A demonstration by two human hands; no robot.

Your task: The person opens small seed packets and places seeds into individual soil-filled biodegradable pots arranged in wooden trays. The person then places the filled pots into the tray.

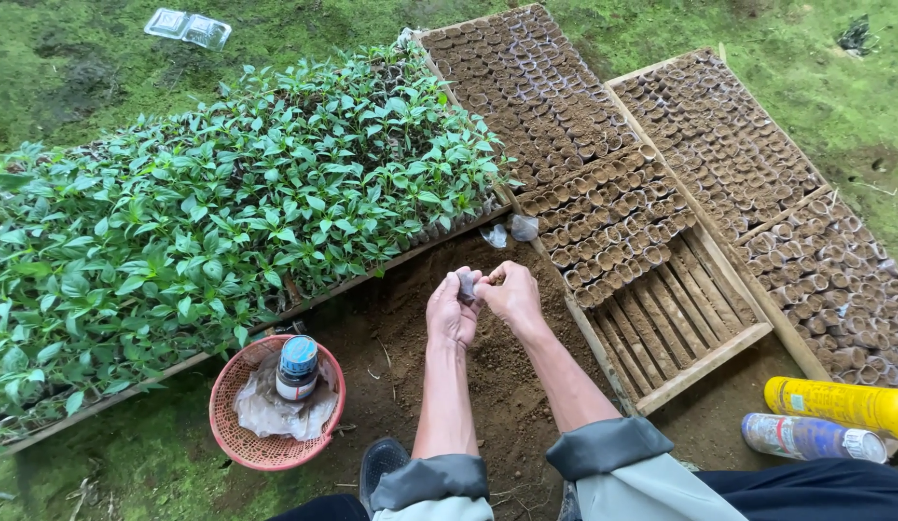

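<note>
Currently both hands meet above the bare soil patch (487,386), at about twelve o'clock from the person's knees. The left hand (452,314) pinches a small grey plastic pot sleeve (466,286) between thumb and fingertips; the right hand (511,294) is closed on its opposite edge. Judged thin, light and floppy, the sleeve would crumple if squeezed, so the rim is the place to hold. Filled sleeves stand in the wooden tray (704,362) at two o'clock; seedlings (227,212) at ten.
</note>
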